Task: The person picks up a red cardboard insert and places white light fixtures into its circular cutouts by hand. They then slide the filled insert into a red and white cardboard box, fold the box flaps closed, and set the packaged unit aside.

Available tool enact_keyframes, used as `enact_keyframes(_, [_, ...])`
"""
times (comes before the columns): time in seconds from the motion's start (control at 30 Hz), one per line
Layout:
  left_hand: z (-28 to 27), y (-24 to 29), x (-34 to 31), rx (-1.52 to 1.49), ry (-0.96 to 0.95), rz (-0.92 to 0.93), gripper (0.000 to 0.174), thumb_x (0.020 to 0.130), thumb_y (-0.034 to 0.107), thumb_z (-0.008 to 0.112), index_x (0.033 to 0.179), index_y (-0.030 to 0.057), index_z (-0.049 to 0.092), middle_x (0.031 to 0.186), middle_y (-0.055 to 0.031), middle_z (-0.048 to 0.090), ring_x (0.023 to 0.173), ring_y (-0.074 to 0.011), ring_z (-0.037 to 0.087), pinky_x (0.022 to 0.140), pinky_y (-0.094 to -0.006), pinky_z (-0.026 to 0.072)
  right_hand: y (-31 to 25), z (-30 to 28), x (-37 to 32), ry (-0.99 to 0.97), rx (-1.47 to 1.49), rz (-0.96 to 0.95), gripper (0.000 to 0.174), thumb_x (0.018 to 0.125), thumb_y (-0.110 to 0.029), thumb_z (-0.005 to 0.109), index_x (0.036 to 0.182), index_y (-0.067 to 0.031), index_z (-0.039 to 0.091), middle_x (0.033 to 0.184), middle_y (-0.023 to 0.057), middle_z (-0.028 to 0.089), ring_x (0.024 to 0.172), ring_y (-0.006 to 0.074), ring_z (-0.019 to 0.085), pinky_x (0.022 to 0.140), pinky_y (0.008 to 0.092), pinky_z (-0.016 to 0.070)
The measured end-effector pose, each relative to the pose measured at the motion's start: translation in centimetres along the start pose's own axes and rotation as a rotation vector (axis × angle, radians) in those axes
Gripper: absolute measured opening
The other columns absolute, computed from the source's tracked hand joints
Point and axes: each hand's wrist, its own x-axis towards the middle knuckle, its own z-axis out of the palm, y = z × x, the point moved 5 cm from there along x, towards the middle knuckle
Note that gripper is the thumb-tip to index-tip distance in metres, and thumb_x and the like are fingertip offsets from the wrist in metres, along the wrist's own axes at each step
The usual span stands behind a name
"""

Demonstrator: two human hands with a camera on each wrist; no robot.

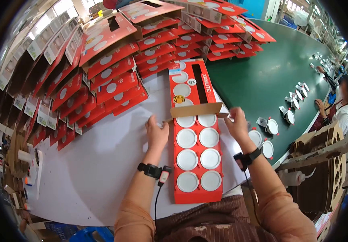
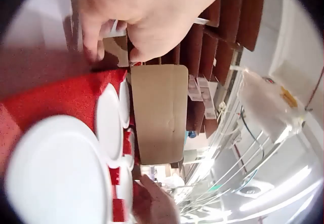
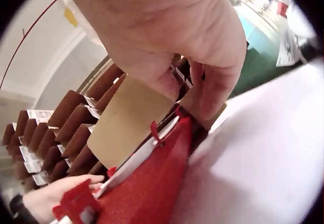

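A red printed carton (image 1: 190,82) lies on the white table, its brown end flap (image 1: 196,109) raised. From that end toward the person runs a red tray (image 1: 198,197) holding several round white lights (image 1: 187,159) in two rows. The left hand (image 1: 156,133) is at the left corner of the carton's mouth, thumb and fingers pinching a small brown side flap (image 2: 116,53). At the opposite corner the right hand (image 1: 238,124) pinches the other side flap (image 3: 215,118) between thumb and fingers. The raised flap stands between the two hands.
Stacked red cartons (image 1: 113,86) fill the back and left. On the green table (image 1: 246,86) at right lie more white lights (image 1: 272,126). Another person (image 1: 341,105) sits beyond them. Brown cardboard (image 1: 315,177) and a squeeze bottle (image 1: 297,177) stand at the right edge.
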Motion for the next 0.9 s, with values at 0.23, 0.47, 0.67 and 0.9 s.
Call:
enact_keyframes(0.23, [0.3, 2.9, -2.4, 0.438, -0.123, 0.512, 0.022, 0.088, 0.020, 0.054, 0.087, -0.0011, 0.059, 0.087, -0.0215, 0.061, 0.085, -0.0406, 0.057, 0.072, -0.0460, 0.0459, -2.3, 1.0, -0.8, -0.284, -0.077, -0.132, 0.019, 0.086, -0.014, 0.053, 0.096, -0.0058, 0.066, 0.089, 0.0150, 0.064, 0.088, 0.0344, 0.061, 0.077, 0.0417, 0.0491])
enact_keyframes(0.47, [-3.8, 0.6, -9.3, 0.510, -0.127, 0.581, 0.020, 0.089, 0.018, 0.053, 0.090, -0.0004, 0.061, 0.087, -0.0192, 0.061, 0.081, -0.0394, 0.058, 0.069, -0.0463, 0.0472, -3.2, -1.6, -7.7, -0.327, 0.004, -0.186, 0.015, 0.085, -0.012, 0.057, 0.092, -0.0067, 0.068, 0.086, 0.0136, 0.063, 0.082, 0.0336, 0.061, 0.072, 0.0413, 0.0488])
enact_keyframes(0.67, [-6.3, -0.6, -14.2, 0.465, -0.120, 0.549, 0.019, 0.088, 0.017, 0.055, 0.094, 0.0004, 0.061, 0.087, -0.0187, 0.060, 0.081, -0.0380, 0.057, 0.070, -0.0425, 0.0472, -1.9, -2.0, -10.7, -0.485, 0.146, -0.054, 0.021, 0.084, -0.015, 0.060, 0.102, -0.0057, 0.069, 0.090, 0.0142, 0.066, 0.084, 0.0291, 0.064, 0.075, 0.0364, 0.0502])
enact_keyframes(0.9, [-5.0, -3.7, -13.9, 0.204, -0.208, 0.176, 0.046, 0.085, 0.023, 0.063, 0.121, -0.0034, 0.054, 0.117, -0.0215, 0.059, 0.108, -0.0324, 0.058, 0.090, -0.0382, 0.0466, -1.2, -0.1, -11.4, -0.545, 0.354, 0.319, 0.056, 0.084, -0.035, 0.066, 0.123, 0.0031, 0.054, 0.104, 0.0206, 0.066, 0.094, 0.0285, 0.065, 0.082, 0.0331, 0.0504])
